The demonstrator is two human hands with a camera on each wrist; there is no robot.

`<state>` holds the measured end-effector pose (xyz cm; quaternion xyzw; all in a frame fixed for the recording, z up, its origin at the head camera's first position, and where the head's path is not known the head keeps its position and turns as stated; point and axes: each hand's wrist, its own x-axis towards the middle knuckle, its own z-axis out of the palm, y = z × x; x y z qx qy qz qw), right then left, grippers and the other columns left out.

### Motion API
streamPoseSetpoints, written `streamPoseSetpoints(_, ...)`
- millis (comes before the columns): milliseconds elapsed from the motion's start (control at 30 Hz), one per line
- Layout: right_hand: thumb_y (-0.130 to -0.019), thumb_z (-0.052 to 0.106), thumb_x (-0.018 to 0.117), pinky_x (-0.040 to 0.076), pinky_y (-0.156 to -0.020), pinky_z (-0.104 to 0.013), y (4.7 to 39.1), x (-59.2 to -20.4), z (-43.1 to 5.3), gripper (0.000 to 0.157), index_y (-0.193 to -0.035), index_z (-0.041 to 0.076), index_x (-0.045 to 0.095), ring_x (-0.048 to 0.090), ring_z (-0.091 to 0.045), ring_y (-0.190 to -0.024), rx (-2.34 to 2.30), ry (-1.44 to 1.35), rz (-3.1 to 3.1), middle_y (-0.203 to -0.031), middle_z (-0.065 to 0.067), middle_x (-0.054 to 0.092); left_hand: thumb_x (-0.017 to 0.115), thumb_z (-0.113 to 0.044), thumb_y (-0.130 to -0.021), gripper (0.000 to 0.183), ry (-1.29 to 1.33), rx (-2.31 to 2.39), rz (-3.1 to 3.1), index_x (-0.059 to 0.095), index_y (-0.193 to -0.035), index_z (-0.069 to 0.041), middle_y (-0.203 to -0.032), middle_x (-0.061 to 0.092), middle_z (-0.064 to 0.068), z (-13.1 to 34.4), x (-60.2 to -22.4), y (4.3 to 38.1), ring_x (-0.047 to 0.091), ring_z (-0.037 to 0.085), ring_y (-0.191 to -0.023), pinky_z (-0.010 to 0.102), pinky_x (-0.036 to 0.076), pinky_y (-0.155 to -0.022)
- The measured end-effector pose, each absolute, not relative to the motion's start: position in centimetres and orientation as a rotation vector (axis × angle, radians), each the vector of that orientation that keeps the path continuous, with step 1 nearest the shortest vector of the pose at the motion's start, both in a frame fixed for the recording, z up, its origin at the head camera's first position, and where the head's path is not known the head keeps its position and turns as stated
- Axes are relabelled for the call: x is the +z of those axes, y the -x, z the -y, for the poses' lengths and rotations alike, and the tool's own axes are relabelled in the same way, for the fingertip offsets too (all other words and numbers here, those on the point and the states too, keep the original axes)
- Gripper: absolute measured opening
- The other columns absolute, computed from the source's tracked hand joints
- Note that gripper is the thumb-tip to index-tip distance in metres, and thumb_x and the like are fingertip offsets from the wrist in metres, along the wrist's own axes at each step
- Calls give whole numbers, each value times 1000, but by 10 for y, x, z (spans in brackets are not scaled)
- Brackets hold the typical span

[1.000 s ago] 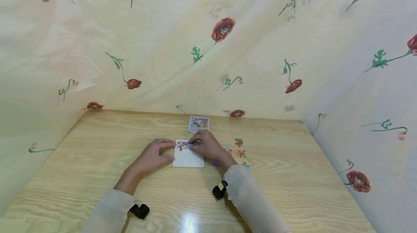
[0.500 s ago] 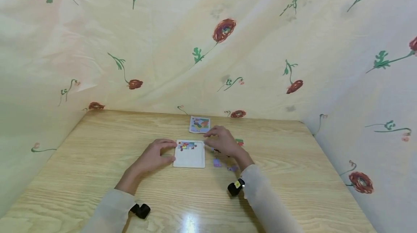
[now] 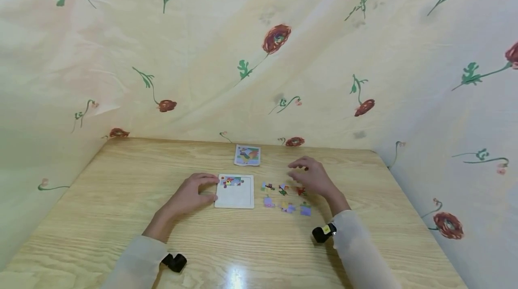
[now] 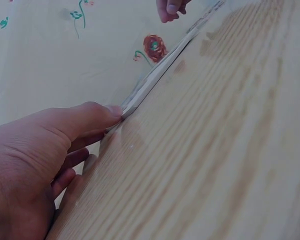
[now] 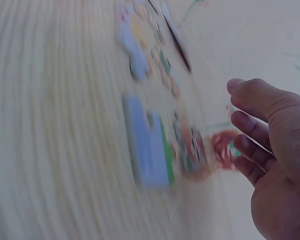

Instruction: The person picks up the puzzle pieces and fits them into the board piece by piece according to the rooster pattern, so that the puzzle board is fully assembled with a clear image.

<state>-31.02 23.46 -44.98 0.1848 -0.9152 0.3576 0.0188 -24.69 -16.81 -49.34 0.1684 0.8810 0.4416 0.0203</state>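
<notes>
A white puzzle board (image 3: 234, 198) lies on the table, with a short strip of joined puzzle pieces (image 3: 230, 181) along its top left. My left hand (image 3: 193, 193) rests at the board's left side, index finger near the upper corner and thumb lower down; the left wrist view shows the thumb against the board's edge. My right hand (image 3: 313, 176) hovers over the loose pieces to the right, fingers parted and holding nothing. Below it lie a red and green piece (image 3: 301, 191) and a blue piece with a green edge (image 5: 147, 142), which is blurred in the right wrist view.
Several other loose puzzle pieces (image 3: 287, 208) lie in rough rows between the board and my right hand. A small picture card (image 3: 247, 155) lies behind the board. Flowered cloth (image 3: 194, 55) hangs along the table's (image 3: 162, 158) back and sides.
My right hand has left the strip on the board and moved right, over the loose pieces. Another piece now shows at the strip's right end. The left hand stays put.
</notes>
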Motion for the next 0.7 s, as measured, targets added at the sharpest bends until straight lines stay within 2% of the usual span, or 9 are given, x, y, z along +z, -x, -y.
streamPoseSetpoints(233,-95,21,75,52,-91,-41,310,-458,-260,24,-117,11,77,61,-27,-110,1088,-510,2855,-117,-6,70,80,-24,-90,47,-538,1356,-2754,69,-135,-16,-147,59,5,167,-493,246,44,36,-145,61,36,-120)
streamPoseSetpoints(400,-97,19,73,53,-85,-34,311,-462,-274,27,-121,7,75,62,-25,-103,1139,-526,2874,-116,-11,69,80,-24,-90,47,-529,1357,-2752,70,-135,-17,-147,59,5,167,-492,247,44,36,-145,62,35,-119)
streamPoseSetpoints(700,-100,25,70,52,-90,-38,315,-470,-283,31,-127,11,73,61,-22,-105,1175,-576,2929,-118,-9,68,80,-25,-90,47,-534,1363,-2746,69,-135,-17,-146,59,5,167,-493,247,44,36,-145,62,36,-119)
